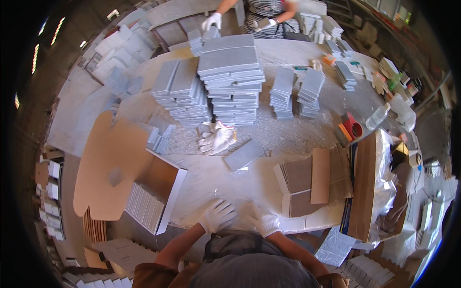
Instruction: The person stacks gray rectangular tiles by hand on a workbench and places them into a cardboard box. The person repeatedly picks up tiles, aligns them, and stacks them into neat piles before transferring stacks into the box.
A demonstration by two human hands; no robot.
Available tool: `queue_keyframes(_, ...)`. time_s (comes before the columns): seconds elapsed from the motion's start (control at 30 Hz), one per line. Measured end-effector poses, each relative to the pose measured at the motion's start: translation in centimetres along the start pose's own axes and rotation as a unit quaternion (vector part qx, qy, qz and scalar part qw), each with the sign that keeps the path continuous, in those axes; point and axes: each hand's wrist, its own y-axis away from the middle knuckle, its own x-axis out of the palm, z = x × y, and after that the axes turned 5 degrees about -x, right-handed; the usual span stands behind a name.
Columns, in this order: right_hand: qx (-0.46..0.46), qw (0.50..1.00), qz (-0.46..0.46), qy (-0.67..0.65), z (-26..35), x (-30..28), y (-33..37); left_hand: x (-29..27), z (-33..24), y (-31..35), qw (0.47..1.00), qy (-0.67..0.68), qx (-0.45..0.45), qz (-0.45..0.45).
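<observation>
In a white knitted glove, my left hand (219, 216) rests on the near edge of the pale worktable (201, 185), its fingers stretched toward the right. My right hand (263, 220), gloved alike, lies near the same edge with its fingers pointing forward. Neither hand holds anything I can see. Ahead of them a single grey tile (244, 155) lies flat at an angle. Beside it is a pair of loose white gloves (218, 138). To the left of my hands stands an open carton (175, 192), with a row of thin tiles (145, 206) on edge inside.
Tall tile stacks (228, 60) fill the table's middle, with smaller stacks (282, 89) to their right. Folded cardboard (300, 185) and a larger box (362, 192) stand at right, near a red tape dispenser (352, 126) and clear bottle (378, 116). A gloved co-worker (264, 24) is opposite.
</observation>
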Motion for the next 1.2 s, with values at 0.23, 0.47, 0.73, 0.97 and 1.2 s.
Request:
queue_keyframes(0.23, 0.021, 0.997, 0.037, 0.058, -2.1, 1.7, 0.6, 3.1, 0.2, -1.3, 0.988, -0.032, -0.031, -0.146)
queue_keyframes(0.47, 0.2, 0.979, 0.005, 0.041, -1.0, 0.0, -0.5, 3.9, 1.0, -2.9, 0.98, -0.067, -0.034, -0.185)
queue_keyframes(0.73, 0.186, 0.982, -0.019, -0.006, -1.0, 1.9, -0.9, 3.5, 1.3, -3.1, 0.978, -0.022, -0.038, -0.206)
queue_keyframes(0.97, 0.166, 0.985, -0.042, -0.031, -0.9, 2.8, -1.3, 3.4, 1.4, -3.0, 0.976, 0.004, -0.026, -0.215)
queue_keyframes(1.2, 0.191, 0.98, -0.056, 0.011, -1.6, 2.1, -0.9, 4.2, 1.3, -4.0, 0.982, 0.002, -0.002, -0.189)
